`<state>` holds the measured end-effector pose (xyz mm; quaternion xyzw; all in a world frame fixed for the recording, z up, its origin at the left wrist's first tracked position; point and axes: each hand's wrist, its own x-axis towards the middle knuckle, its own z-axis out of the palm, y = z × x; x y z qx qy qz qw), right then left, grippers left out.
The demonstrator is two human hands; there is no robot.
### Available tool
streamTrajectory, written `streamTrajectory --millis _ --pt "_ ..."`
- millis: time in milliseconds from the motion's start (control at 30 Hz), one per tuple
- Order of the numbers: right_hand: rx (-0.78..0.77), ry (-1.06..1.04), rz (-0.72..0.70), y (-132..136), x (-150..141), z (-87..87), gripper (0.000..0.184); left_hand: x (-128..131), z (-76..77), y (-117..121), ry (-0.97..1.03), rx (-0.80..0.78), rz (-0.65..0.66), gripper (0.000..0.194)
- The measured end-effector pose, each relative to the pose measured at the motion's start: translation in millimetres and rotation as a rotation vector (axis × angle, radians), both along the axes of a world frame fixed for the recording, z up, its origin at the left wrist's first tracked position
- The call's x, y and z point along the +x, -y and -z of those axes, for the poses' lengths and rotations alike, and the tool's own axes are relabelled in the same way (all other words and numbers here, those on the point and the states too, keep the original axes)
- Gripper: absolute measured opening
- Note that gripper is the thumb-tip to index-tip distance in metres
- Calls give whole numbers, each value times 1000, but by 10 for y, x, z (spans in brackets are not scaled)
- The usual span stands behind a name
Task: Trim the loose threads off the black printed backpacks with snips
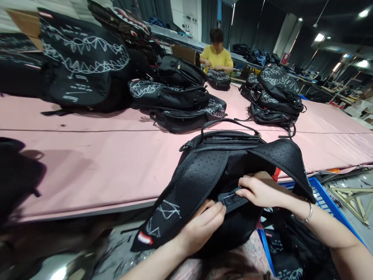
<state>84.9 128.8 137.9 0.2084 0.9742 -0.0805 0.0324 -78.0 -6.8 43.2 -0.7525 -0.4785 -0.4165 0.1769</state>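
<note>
A black backpack (201, 171) with padded shoulder straps rests against the near edge of the pink table, its back side towards me. White scribbled lines and a small red and white tag mark its left strap. Between the straps runs a zipped pocket (230, 199) in the back panel. My left hand (205, 223) is closed on the pocket's left end, fingertips partly tucked behind the fabric. At the pocket's other end my right hand (258, 189) pinches the edge near the zip, thumb and forefinger together. A bracelet circles my right wrist.
Stacked black backpacks (177, 97) lie across the pink table (110, 167), with another pile (274, 93) at the right. A blue crate (329, 198) holding black bags stands low at my right. Beyond the table, a person in yellow (216, 58) handles a backpack.
</note>
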Motion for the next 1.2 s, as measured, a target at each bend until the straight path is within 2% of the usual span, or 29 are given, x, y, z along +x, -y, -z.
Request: streamTrajectory --millis 100,300,400,500,633,767,833,900,1033,1100,1200 --pt "-106 -32 42 14 -28 8 25 0 1 0 4 2 -1 22" --pt "-361 -130 279 -2 -45 83 25 20 -35 -5 14 14 -42 19" --pt "-589 -288 350 -69 -39 142 41 27 -113 2 -11 -65 -82 15" --pt "-710 -392 288 -134 -39 172 52 -10 -232 2 58 -204 -35 13" --pt "-640 -360 191 -143 -47 140 48 -121 -388 -58 122 -311 58 20" --pt "-617 -333 197 -109 -31 102 45 -161 -513 -192 -68 -450 4 38" --pt "-598 -350 216 -103 -1 96 43 -130 -570 -261 -135 -592 -47 34" --pt "-571 -397 230 -105 41 94 35 -86 -615 -311 -122 -686 -103 24" --pt "-397 -388 265 -109 116 86 16 -33 -635 -333 0 -731 -203 23" --pt "-296 -324 249 -105 120 76 13 -33 -620 -316 12 -735 -206 21" --pt "-227 -232 200 -99 79 46 14 -47 -597 -290 27 -718 -189 21"
